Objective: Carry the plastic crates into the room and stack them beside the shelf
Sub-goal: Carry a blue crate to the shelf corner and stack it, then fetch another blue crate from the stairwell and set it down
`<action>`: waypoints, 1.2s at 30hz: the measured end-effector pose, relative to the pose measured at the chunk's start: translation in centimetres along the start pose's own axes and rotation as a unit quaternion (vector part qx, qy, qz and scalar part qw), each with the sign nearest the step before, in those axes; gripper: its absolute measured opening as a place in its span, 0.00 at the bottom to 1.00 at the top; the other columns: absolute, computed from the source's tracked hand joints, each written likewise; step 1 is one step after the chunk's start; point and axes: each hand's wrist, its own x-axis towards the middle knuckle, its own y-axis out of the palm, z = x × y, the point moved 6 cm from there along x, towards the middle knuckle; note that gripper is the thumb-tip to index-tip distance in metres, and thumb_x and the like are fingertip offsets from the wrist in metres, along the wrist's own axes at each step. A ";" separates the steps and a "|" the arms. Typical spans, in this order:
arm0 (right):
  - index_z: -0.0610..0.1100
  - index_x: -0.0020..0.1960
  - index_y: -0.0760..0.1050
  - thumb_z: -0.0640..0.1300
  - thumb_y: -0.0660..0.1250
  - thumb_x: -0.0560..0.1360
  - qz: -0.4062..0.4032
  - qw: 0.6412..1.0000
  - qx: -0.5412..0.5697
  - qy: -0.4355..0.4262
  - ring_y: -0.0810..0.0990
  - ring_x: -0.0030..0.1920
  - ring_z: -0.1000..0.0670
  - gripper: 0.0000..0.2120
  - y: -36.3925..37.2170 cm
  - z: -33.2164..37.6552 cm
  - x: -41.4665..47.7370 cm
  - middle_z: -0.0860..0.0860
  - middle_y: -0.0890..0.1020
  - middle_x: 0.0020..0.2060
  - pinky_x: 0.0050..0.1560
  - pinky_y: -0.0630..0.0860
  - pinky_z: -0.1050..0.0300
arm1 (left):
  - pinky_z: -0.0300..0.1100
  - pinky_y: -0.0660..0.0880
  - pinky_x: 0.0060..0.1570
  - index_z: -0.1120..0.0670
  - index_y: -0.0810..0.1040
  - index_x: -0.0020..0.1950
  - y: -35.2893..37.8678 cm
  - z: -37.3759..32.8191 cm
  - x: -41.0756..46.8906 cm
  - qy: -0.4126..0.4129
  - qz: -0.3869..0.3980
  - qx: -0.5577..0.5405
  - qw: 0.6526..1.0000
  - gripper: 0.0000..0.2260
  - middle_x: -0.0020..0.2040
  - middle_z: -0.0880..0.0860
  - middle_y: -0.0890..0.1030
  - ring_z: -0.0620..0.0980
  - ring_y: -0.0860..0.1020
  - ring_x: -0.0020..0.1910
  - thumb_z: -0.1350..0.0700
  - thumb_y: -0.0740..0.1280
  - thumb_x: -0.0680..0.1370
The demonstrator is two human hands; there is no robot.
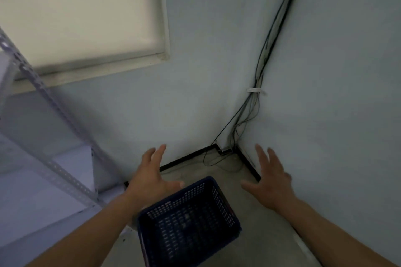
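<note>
A dark blue perforated plastic crate (188, 221) sits upright on the grey floor, just right of the white metal shelf (54, 167). It looks empty inside. My left hand (152, 178) hovers above the crate's far left corner with its fingers spread, holding nothing. My right hand (271, 182) is raised to the right of the crate, also spread and apart from it. Both forearms reach in from the bottom edge.
The room's corner lies straight ahead, with a bundle of dark cables (256, 93) running down it to the floor. A black skirting strip (186, 158) lines both walls. A window with a pale blind (82, 11) is above the shelf.
</note>
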 end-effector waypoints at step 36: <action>0.59 0.84 0.37 0.64 0.71 0.73 -0.351 0.850 0.010 0.393 0.45 0.84 0.47 0.54 -19.8 -27.6 -66.6 0.47 0.42 0.84 0.78 0.56 0.39 | 0.46 0.61 0.74 0.40 0.48 0.81 31.9 -45.6 -39.5 0.510 0.260 0.084 0.816 0.53 0.81 0.46 0.46 0.51 0.56 0.80 0.39 0.79 0.66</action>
